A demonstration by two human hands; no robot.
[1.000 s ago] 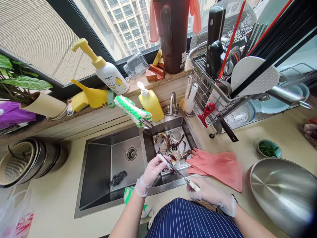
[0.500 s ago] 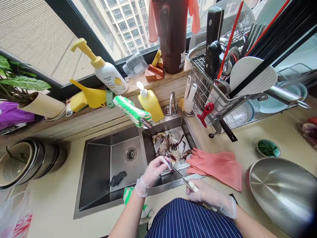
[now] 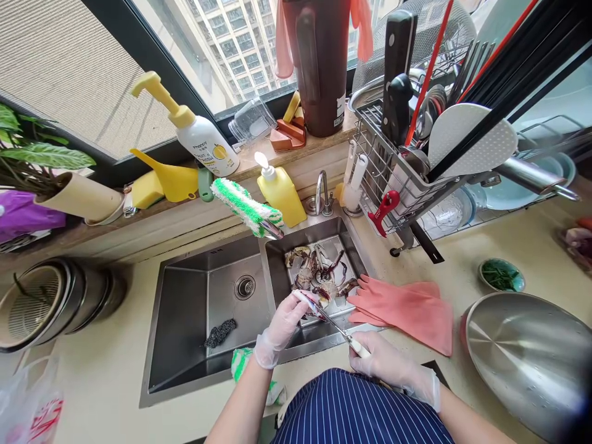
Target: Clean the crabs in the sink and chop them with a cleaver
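My left hand [image 3: 287,317], in a clear plastic glove, pinches a white and purple crab claw [image 3: 305,300] above the front of the right sink basin. Also gloved, my right hand [image 3: 379,354] grips kitchen scissors [image 3: 341,333] by their pale handle. Their metal blades point up and left, with the tips at the crab claw; whether the blades are parted is too small to tell. Beyond my hands, several cut crab pieces [image 3: 327,290] lie around the drain of the right basin [image 3: 350,237].
The left basin [image 3: 185,308] holds a dark scouring pad [image 3: 220,333]. Pink rubber gloves [image 3: 411,314] lie right of the sink, beside a large metal pan [image 3: 522,357] and a bowl of chopped greens [image 3: 501,275]. A utensil rack [image 3: 379,154] overhangs the back right counter.
My left hand has shifted slightly left and up with the crab claw. The scissors stay against it, and my right hand has hardly moved.
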